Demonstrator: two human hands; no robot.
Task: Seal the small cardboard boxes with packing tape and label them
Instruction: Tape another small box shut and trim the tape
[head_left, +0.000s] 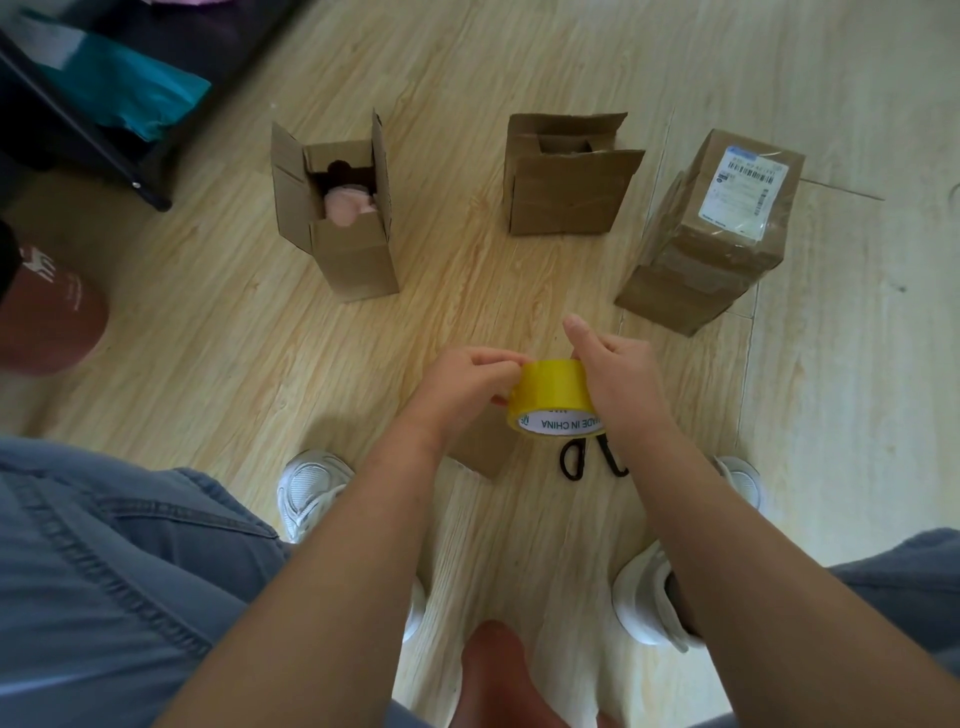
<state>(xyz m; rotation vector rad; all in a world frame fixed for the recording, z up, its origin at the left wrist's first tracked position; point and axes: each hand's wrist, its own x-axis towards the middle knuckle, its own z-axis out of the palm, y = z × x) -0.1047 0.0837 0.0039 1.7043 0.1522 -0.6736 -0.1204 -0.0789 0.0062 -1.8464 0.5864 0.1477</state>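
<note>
Both hands hold a yellow tape roll (553, 392) above the wooden floor. My right hand (613, 371) grips the roll from the right, thumb raised. My left hand (467, 382) pinches at the roll's left edge with its fingertips. Three cardboard boxes stand farther out: an open box (337, 249) at the left with a pink item inside, a middle box (563, 195) with its flaps partly up, and a taped box (711, 244) at the right bearing a white shipping label (748, 189). Black-handled scissors (576, 460) lie on the floor under the roll.
A small cardboard piece (480, 447) lies below my left wrist. My white shoes (309, 491) sit near the bottom. A reddish-brown round object (49, 322) is at the left edge. A dark shelf (104, 130) with teal material stands at the top left.
</note>
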